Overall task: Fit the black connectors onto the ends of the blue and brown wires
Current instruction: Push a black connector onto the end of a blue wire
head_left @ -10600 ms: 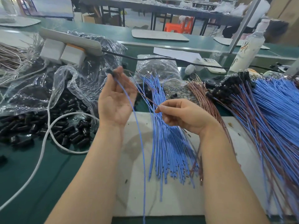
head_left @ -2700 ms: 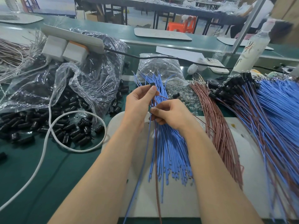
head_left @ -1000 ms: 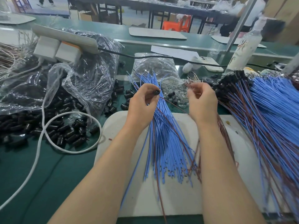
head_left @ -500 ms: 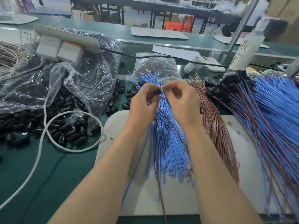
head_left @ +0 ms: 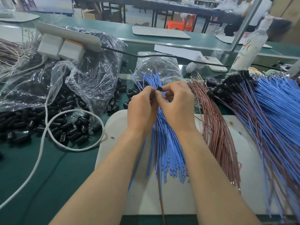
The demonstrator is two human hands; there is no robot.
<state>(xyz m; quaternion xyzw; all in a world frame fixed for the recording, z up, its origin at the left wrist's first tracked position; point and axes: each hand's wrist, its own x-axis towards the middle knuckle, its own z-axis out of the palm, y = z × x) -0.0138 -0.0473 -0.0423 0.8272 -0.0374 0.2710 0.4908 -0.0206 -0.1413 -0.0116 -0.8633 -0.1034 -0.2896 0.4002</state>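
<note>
- The left hand (head_left: 141, 111) and right hand (head_left: 177, 104) meet fingertip to fingertip above the far edge of the white mat (head_left: 113, 127). Their fingers are curled, and both pinch one black connector (head_left: 159, 89).
- A single brown wire (head_left: 160, 192) hangs from the hands toward the mat's near edge.
- Blue wires (head_left: 165, 151) lie under the hands along the mat's middle, with the brown wires (head_left: 217, 130) just right of them.
- Loose black connectors (head_left: 68, 127) lie on the green table (head_left: 48, 176) left of the mat.

Left of our left hand (head_left: 141, 111) we see glossy black plastic connectors (head_left: 69, 129) and a crinkled, shiny clear plastic bag (head_left: 90, 78). Below that hand the blue wires (head_left: 165, 151) look smooth and plastic-coated, the green counter (head_left: 48, 168) matt.
</note>
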